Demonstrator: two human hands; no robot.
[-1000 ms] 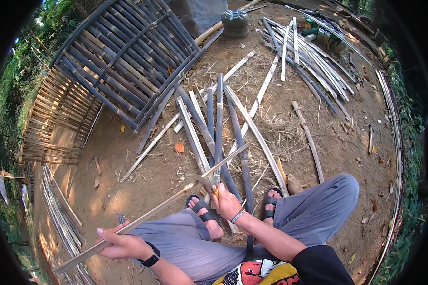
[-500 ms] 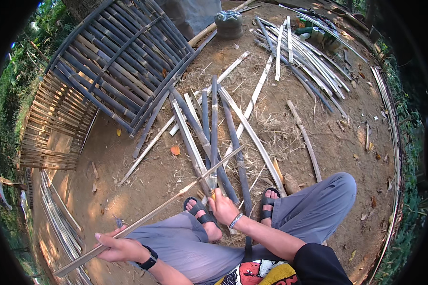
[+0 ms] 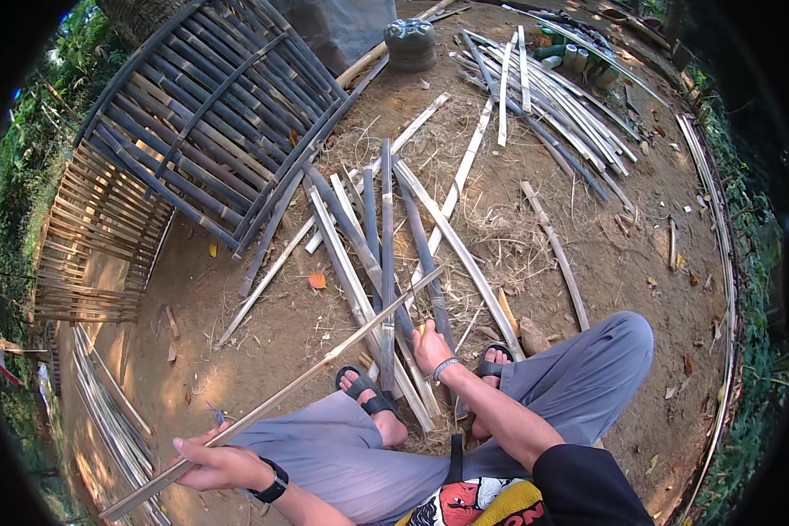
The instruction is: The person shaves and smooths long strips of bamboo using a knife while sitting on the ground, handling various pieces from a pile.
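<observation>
My left hand (image 3: 215, 466) is closed round the lower part of a long bamboo strip (image 3: 276, 401), thumb on top. The strip slants up to the right across my left leg, its far end above the split bamboo on the ground. In my right hand (image 3: 433, 351), closed, is a knife with a yellowish handle (image 3: 422, 329); its thin blade shows edge-on near the strip's far end. Whether blade and strip touch I cannot tell. Below the strip, several dark bamboo pieces (image 3: 387, 210) lie crossed between and beyond my sandalled feet.
A dark bamboo rack (image 3: 237, 114) leans at the upper left, with a lighter slatted bamboo frame (image 3: 92, 254) beside it. Pale strips (image 3: 579, 114) are piled at the upper right, others (image 3: 114, 421) at the lower left. Shavings (image 3: 500, 223) litter the ground. A dark round container (image 3: 410, 48) stands at the back.
My right hand with the knife has moved right and slightly up, toward the strip's far end. My left hand keeps its hold on the strip. The whole view has shifted slightly.
</observation>
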